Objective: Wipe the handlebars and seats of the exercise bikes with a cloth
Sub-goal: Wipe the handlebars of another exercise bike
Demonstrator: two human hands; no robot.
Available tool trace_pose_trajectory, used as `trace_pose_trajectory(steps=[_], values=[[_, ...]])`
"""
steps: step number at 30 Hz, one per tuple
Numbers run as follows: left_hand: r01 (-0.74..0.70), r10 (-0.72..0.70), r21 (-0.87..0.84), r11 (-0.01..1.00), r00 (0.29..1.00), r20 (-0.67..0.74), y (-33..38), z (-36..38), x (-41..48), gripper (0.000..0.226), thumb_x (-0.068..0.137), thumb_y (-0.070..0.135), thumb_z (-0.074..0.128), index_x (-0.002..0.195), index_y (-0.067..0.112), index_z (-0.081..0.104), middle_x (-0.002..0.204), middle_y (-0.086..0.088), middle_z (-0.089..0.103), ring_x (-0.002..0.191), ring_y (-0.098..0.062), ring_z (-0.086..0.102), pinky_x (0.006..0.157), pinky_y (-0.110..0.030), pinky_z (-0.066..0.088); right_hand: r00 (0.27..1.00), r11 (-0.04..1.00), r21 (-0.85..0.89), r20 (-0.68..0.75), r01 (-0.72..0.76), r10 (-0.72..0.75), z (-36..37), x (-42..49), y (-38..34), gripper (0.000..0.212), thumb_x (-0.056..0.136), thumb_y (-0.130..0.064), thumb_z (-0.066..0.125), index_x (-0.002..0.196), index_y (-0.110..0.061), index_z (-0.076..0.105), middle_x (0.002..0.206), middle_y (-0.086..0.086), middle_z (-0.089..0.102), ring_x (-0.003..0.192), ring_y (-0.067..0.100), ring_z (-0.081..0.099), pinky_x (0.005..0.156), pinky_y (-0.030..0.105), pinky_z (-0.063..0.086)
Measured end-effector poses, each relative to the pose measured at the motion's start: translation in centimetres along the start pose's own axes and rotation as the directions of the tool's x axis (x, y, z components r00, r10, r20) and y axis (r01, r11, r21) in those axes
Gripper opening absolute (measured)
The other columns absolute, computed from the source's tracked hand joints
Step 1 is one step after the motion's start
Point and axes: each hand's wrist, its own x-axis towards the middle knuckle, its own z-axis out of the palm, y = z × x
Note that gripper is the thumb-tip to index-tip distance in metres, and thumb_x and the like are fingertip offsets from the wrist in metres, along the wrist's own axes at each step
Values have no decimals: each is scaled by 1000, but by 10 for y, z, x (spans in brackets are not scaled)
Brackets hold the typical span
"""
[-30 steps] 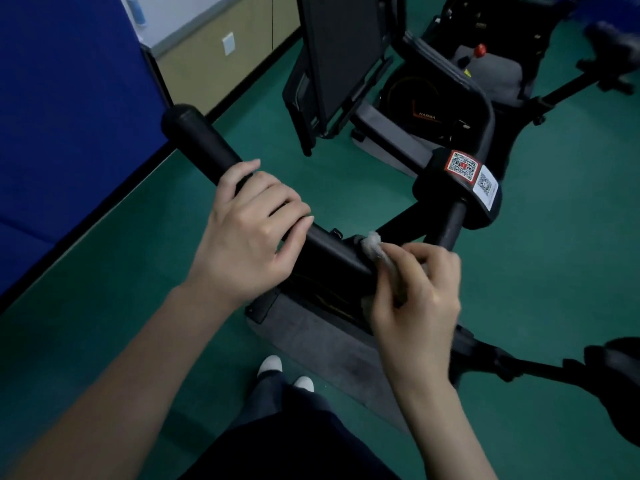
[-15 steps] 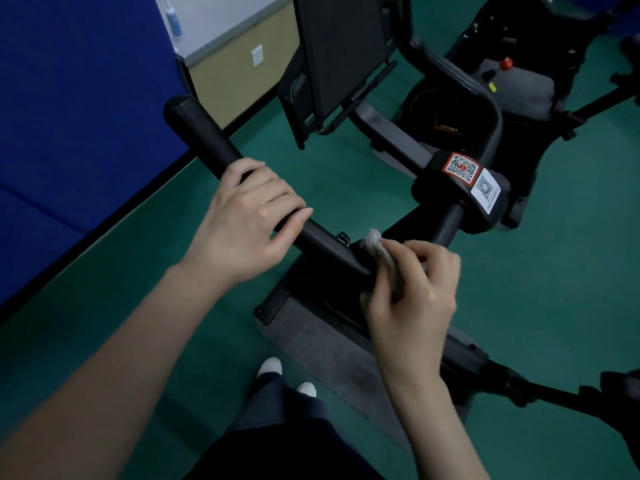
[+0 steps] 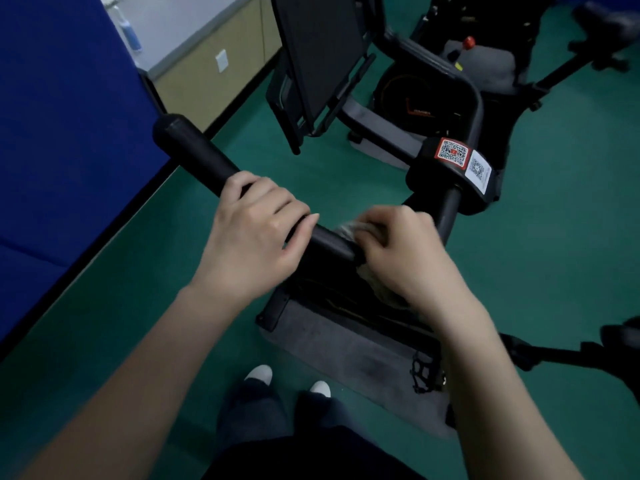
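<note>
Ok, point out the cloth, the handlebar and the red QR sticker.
cloth (image 3: 348,231), head view, pale bunch above the right fingers.
handlebar (image 3: 197,150), head view, bare black grip past the left hand.
red QR sticker (image 3: 452,152), head view, its centre.

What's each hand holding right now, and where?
Left hand grips the handlebar mid-grip. Right hand presses a bunched cloth around the bar's inner end.
</note>
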Motion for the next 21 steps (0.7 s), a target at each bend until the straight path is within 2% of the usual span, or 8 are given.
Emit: trace_pose_trajectory(steps=[3, 8, 11, 13, 15, 17, 19, 21], values=[[-25, 25, 9, 1000, 999, 48, -3, -5, 1, 34, 97, 30, 46, 84, 13, 72, 80, -1, 70, 80, -24, 63, 90, -36, 33, 971, 1000, 10, -238, -11, 13, 9, -21, 2, 12, 87, -6, 59, 86, -10, 71, 83, 9, 67, 85, 30, 58, 71, 27, 34], [-105, 109, -46, 993, 992, 71, -17, -10, 3, 30, 95, 29, 49, 91, 10, 72, 86, -2, 71, 87, -24, 64, 99, -38, 31, 820, 996, 80, -572, 32, 19, 59, -41, -29, 12, 88, -3, 62, 95, -7, 70, 92, 4, 65, 91, 24, 55, 79, 36, 41], [-128, 132, -66, 990, 989, 67, -25, -11, 2, 27, 94, 27, 52, 94, 10, 72, 88, -2, 70, 90, -24, 63, 104, -38, 27, 656, 981, 178, -750, 75, 86, 73, -60, -23, 15, 90, -2, 59, 101, -2, 70, 99, 4, 64, 97, 22, 57, 88, 30, 44], [-150, 156, -84, 985, 985, 70, -28, -11, -1, 26, 94, 27, 52, 96, 10, 72, 90, -3, 70, 91, -25, 63, 104, -39, 27, 466, 938, 346, -836, 36, 291, 83, -74, -26, 14, 94, -7, 54, 103, -6, 65, 102, 2, 61, 97, 20, 58, 88, 26, 44], [-174, 181, -102, 979, 981, 67, -31, -11, -2, 25, 95, 26, 52, 98, 9, 71, 91, -3, 70, 91, -25, 63, 103, -38, 28, 249, 785, 618, -767, 38, 592, 92, -76, -33, 12, 97, -11, 50, 102, -18, 57, 101, -2, 57, 96, 8, 58, 85, 19, 45], [-191, 201, -121, 974, 977, 70, -34, -11, -3, 26, 95, 27, 52, 100, 10, 71, 92, -3, 69, 91, -25, 63, 102, -37, 28, 89, 537, 835, -548, 124, 832, 95, -66, -36, 15, 99, -10, 46, 97, -25, 50, 99, -6, 56, 88, -5, 58, 79, 13, 46], [-208, 219, -133, 969, 973, 73, -37, -11, -2, 26, 95, 27, 51, 102, 10, 70, 93, -2, 69, 91, -24, 62, 102, -37, 27, 10, 313, 915, -326, 253, 945, 95, -50, -36, 16, 100, -11, 45, 94, -25, 47, 99, -5, 57, 77, -7, 60, 69, 10, 47], [-225, 238, -143, 964, 968, 82, -40, -11, -3, 26, 96, 26, 50, 104, 10, 69, 95, -2, 69, 92, -24, 62, 102, -36, 27, -6, 194, 908, -207, 371, 978, 100, -33, -43, 14, 101, -14, 44, 95, -26, 46, 101, -3, 58, 74, -4, 62, 64, 12, 49]])
